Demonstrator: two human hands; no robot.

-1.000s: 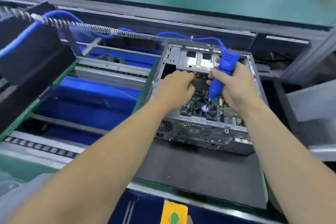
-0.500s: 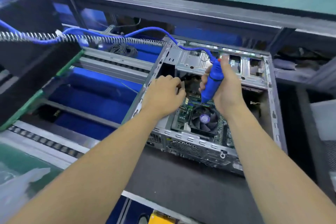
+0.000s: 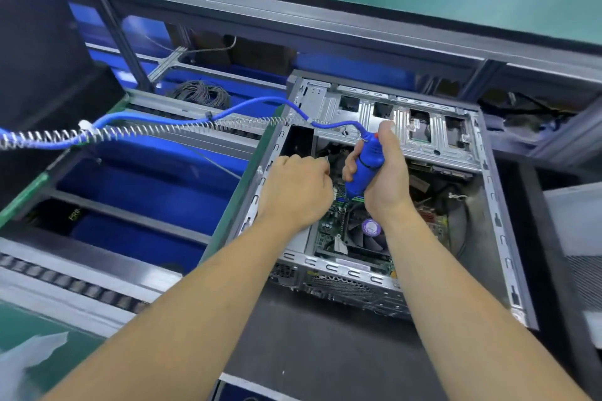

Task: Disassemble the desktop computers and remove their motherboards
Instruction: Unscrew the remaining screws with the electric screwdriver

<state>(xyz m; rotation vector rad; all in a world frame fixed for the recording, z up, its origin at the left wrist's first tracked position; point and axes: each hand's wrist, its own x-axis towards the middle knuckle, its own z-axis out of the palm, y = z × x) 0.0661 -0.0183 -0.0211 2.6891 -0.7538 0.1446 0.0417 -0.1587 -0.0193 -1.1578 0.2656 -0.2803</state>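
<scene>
An open computer case (image 3: 488, 205) lay on its side on a dark mat (image 3: 325, 352) on the desk, its open face turned up. Inside it, low and toward the near wall, sat the green motherboard (image 3: 329, 228), only partly visible between the two forearms, with a black cooling fan (image 3: 365, 234) bearing a purple sticker on top of it. The right hand (image 3: 387, 172) had its grip clenched around a blue powered screwdriver (image 3: 365, 166), held nearly upright with the tip pointing down at the board; the tip itself was lost behind the hand and among the parts, so where it touched could not be made out. A blue cord (image 3: 254, 104) ran from the tool's top away to the left beside a stretched metal spring (image 3: 156, 130), both cut off at the left edge. The left hand (image 3: 293, 189) reached into the case just beside the tool with its fingers curled downward; they were hidden behind its own back, so whether that grip held anything I cannot tell. The far part of the case showed a silver drive cage (image 3: 407, 120), and dark cables (image 3: 433, 185) lay tangled to the right of the board, hard to separate. Left of the case were blue bins (image 3: 146, 192) under grey rails.
</scene>
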